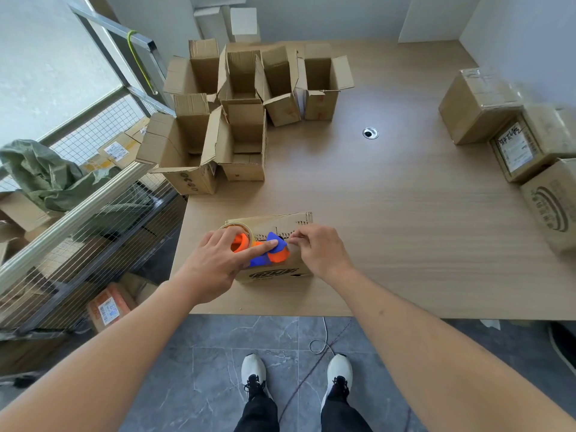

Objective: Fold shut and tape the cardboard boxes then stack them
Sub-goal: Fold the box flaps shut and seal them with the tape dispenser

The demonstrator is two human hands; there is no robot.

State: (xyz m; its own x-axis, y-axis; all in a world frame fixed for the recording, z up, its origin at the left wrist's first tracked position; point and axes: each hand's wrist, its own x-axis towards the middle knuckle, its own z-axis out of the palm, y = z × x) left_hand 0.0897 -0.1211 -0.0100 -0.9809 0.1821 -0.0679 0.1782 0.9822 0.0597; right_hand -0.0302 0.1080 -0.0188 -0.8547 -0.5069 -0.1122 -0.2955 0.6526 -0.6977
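Two hands on the box at the desk's near edge: left gripping the dispenser, right fingers pinching the tape end, so taping's underway, next probably pulling it across the seam.

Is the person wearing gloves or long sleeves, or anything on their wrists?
No. Both hands are bare: no gloves on the left hand or the right hand. Both forearms are uncovered right down to the edge of the picture, so no sleeves show. No watch, bracelet or ring shows on either. Lower down you can see black trousers and white shoes with black laces.
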